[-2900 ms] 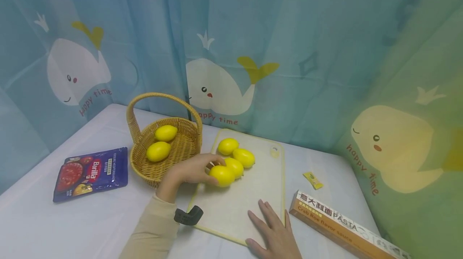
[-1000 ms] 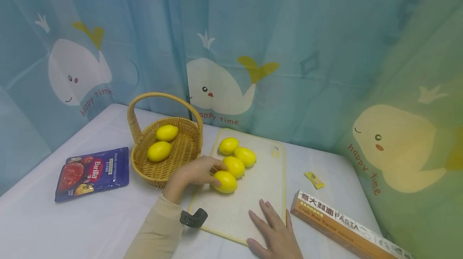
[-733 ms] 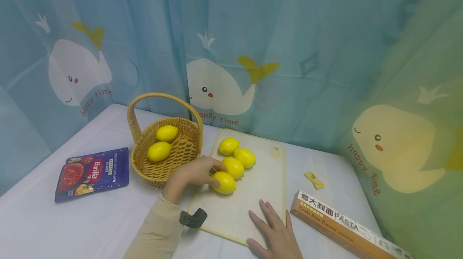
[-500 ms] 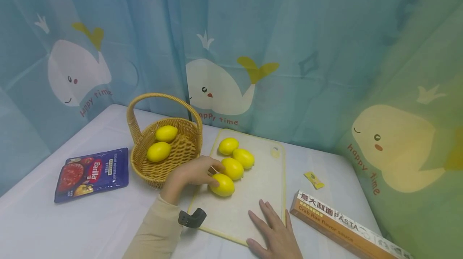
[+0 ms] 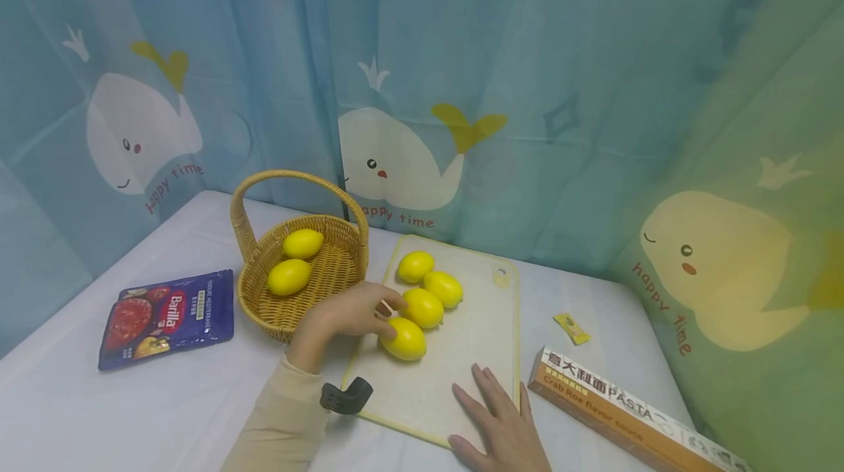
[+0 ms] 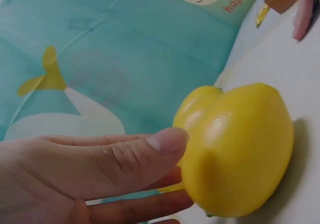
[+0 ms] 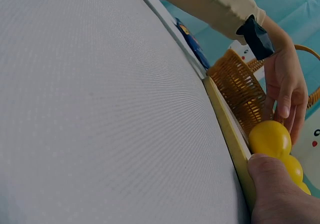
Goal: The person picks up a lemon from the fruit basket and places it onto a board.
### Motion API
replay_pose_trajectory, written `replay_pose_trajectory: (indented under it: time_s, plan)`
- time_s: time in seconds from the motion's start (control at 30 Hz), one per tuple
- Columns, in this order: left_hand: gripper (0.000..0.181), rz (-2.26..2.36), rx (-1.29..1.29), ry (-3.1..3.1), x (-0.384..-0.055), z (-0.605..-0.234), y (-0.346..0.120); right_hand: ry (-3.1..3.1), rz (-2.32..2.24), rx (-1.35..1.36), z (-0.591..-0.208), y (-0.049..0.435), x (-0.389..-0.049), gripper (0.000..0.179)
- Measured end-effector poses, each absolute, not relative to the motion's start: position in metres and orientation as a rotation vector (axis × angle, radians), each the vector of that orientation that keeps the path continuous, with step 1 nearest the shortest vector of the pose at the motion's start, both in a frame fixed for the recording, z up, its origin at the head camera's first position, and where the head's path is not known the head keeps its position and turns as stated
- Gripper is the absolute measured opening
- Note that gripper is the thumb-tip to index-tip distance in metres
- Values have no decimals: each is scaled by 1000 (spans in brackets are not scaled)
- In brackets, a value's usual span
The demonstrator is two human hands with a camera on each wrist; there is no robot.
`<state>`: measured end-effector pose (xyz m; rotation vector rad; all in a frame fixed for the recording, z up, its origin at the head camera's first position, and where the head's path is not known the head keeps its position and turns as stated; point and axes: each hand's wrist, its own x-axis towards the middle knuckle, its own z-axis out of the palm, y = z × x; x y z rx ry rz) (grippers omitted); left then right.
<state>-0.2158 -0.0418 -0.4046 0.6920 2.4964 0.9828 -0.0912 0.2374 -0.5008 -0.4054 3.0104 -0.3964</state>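
Loosely parted, the left hand (image 5: 358, 308) is nearer the lowest lemon (image 5: 404, 341), which lies lower centre on the cutting board (image 5: 476, 336), just right of its thumb, long axis apparently slanting down rightward though partly covered, while the right hand (image 5: 502, 432) rests spread, lower right.

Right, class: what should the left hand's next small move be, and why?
Probably ease the left hand off the nearest lemon: the lemon appears to rest on the cutting board, and the fingers sit at one side, not wrapped around it.
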Motion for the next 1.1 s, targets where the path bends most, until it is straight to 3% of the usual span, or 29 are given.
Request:
replay_pose_trajectory:
  time_s: [0.53, 1.1]
  plan:
    - [46, 1123, 801, 2463, -206, -383, -67, 3022, -380, -404, -501, 238, -91, 70]
    - [55, 1236, 921, 2599, -198, -379, -137, 3050, -381, -417, -504, 238, -91, 69]
